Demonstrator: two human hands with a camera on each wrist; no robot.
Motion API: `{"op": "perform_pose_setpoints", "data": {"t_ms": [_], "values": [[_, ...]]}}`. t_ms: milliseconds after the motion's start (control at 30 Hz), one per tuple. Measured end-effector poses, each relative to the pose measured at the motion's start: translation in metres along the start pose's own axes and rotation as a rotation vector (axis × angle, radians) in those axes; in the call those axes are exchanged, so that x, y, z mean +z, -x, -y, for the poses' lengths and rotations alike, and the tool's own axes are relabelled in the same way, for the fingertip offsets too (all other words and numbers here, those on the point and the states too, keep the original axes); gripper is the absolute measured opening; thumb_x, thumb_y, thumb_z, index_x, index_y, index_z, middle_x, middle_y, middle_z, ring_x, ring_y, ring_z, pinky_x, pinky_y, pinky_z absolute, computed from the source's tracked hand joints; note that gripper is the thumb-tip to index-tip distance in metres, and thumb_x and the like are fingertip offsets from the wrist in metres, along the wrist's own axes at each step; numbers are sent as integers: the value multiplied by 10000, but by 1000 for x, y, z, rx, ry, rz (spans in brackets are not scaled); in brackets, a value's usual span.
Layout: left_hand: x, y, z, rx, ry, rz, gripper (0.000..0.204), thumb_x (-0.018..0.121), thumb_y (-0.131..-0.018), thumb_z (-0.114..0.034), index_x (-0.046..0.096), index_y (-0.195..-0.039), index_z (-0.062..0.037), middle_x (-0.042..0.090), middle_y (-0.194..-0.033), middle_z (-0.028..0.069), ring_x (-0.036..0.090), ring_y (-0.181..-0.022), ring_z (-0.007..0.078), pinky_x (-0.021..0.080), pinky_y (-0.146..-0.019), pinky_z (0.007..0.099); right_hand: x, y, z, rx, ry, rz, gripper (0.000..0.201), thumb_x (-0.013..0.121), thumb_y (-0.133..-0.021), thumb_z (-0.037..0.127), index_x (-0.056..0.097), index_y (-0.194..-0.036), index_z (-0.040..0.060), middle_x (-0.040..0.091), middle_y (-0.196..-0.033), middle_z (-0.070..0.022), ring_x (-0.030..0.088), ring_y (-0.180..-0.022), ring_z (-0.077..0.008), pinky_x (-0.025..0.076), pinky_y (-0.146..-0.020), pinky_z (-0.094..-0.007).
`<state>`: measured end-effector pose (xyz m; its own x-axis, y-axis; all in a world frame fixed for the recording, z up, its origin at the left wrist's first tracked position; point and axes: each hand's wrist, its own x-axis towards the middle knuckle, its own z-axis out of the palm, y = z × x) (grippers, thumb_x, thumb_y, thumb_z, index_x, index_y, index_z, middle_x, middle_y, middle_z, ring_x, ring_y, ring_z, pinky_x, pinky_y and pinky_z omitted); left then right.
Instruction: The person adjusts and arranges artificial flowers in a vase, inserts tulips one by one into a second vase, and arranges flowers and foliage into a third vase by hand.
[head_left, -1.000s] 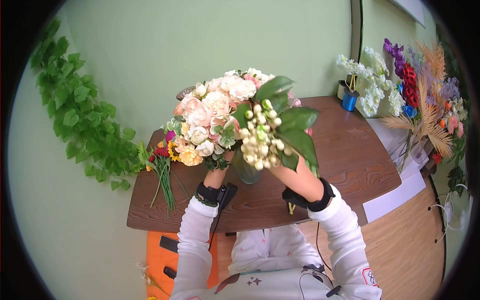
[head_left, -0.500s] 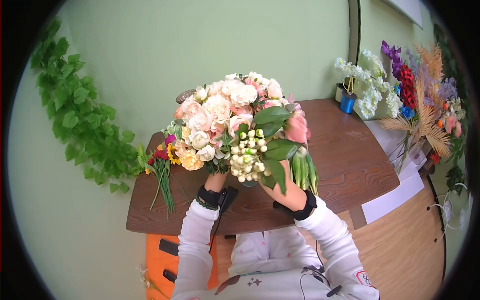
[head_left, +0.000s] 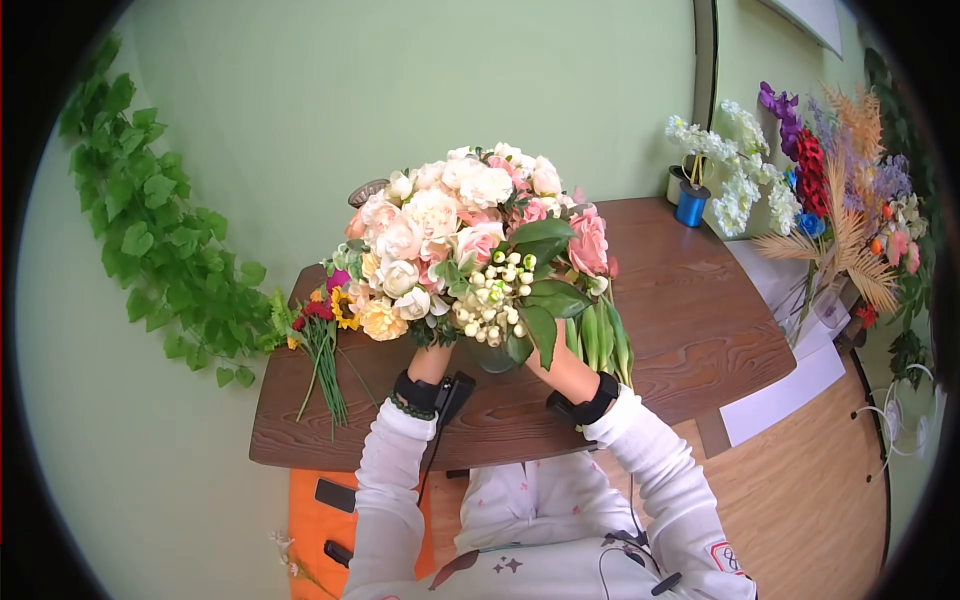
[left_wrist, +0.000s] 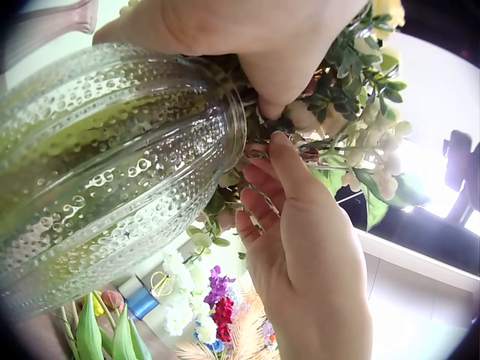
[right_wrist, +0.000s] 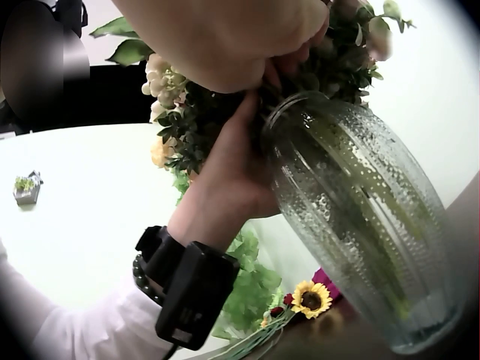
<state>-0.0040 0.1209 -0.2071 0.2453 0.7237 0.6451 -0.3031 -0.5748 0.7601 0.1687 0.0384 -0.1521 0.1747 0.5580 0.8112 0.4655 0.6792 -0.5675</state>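
Observation:
A full bouquet of white, pink and peach flowers (head_left: 432, 215) stands in a ribbed, dimpled glass vase (right_wrist: 367, 225) on the table. My left hand (right_wrist: 236, 161) grips the stems just above the vase rim, under the blossoms. At the front right of the bouquet sits a sprig of white berries (head_left: 490, 308) with broad green leaves (head_left: 545, 300). My right hand (left_wrist: 311, 244) pinches the sprig's stem between thumb and fingers, close to the vase mouth. In the head view the blossoms and leaves hide most of both hands.
Red flowers and a sunflower (head_left: 343, 308) with long green stems lie at the table's left. Pink tulips with green leaves (head_left: 607, 340) lie right of the vase. A blue ribbon spool (head_left: 691, 205) stands at the back right, near more flowers (head_left: 815, 190). Ivy (head_left: 150, 240) hangs on the left wall.
My right hand has moved down and left with the white-berry sprig, bringing it in against the bouquet. The pink rose and the tulip leaves at the right are now uncovered. My left hand stays nearly still.

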Motion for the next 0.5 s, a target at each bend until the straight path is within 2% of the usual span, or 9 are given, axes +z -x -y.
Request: {"op": "perform_pose_setpoints", "data": {"t_ms": [67,100,133,200,233,367,400,467,500], "values": [[1,-4,3,0,-3,2,472,545,-836,-127,360,-1265,-68,415,-1251,39,412,-1124,168,331,-946,307,-2,5,0,178,-347,9,231,610,-712,82,549,-929,27,551,-912,-106,522,-853,-281,412,-722,-336],[3,-9,4,-2,-5,2,471,545,-836,-128,360,-1265,-68,415,-1250,39,412,-1123,168,331,-946,307,-23,2,20,-298,197,-10,225,565,-802,108,536,-1005,15,561,-947,-90,543,-863,-213,426,-730,-300],[3,-14,4,-4,-7,2,471,544,-836,-128,360,-1265,-68,416,-1250,39,412,-1122,168,331,-946,307,-21,3,16,-297,196,-10,225,565,-802,108,536,-1005,15,561,-947,-90,543,-863,-213,426,-730,-300],[3,-7,2,-8,-11,2,470,544,-836,-129,360,-1264,-68,416,-1249,39,413,-1121,167,332,-945,306,-17,1,13,28,-150,256,252,560,-799,70,532,-1042,8,566,-977,-106,553,-877,-211,432,-759,-303],[6,-1,4,-7,-13,2,469,543,-837,-129,360,-1264,-68,416,-1249,39,413,-1121,167,332,-945,306,-24,-3,25,76,-173,262,321,574,-741,11,528,-1058,4,566,-1002,-123,553,-913,-232,431,-780,-317],[-1,3,1,-4,-27,6,467,541,-837,-131,361,-1263,-68,417,-1247,39,413,-1118,167,332,-943,306,-23,-4,21,29,-146,260,320,576,-736,13,531,-1053,6,567,-995,-119,552,-907,-233,430,-776,-318],[-9,55,-23,-4,-30,8,466,541,-837,-131,361,-1263,-68,417,-1246,39,413,-1118,167,332,-943,306,-23,-4,19,15,-135,258,320,577,-734,13,532,-1051,7,567,-993,-118,552,-905,-233,430,-774,-318],[-1,5,1,-2,-35,11,465,540,-838,-132,361,-1263,-68,417,-1245,39,414,-1116,166,333,-942,305,-23,-5,13,-16,-113,256,319,578,-731,15,534,-1047,8,568,-989,-116,552,-901,-234,429,-772,-318],[-20,61,-6,0,-37,11,465,539,-838,-132,361,-1263,-68,417,-1245,39,414,-1116,166,333,-941,305,-23,-5,9,-31,-101,256,319,578,-729,15,535,-1045,9,568,-987,-115,552,-898,-234,429,-770,-318]]}}
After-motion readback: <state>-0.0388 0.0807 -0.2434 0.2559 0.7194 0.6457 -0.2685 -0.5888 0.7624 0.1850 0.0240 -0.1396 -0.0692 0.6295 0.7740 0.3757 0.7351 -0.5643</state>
